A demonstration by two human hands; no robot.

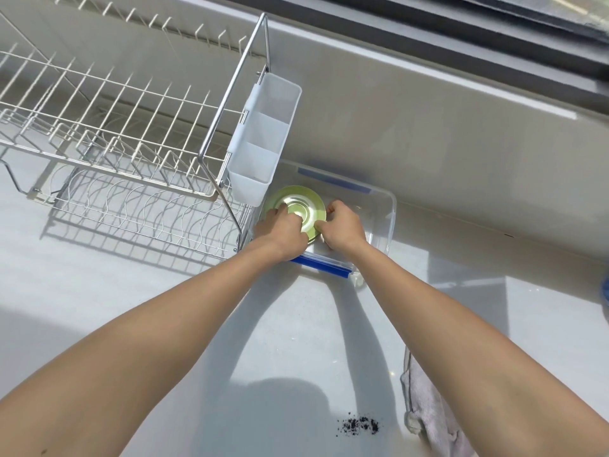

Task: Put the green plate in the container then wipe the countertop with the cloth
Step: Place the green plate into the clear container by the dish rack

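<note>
dark crumbs [359, 425] and a pale folded cloth [431, 410] lie nearest on the white countertop [99, 291]; beyond, left hand [283, 230] and right hand [342, 229] clamp the round green plate [296, 204] inside the clear plastic container [379, 219]. an uneven release may tip it against the wall.

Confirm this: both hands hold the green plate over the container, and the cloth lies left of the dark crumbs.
Wrong on one point: the cloth lies right of the dark crumbs, as the head view shows. Both hands, left and right, do hold the green plate over the container.
</note>
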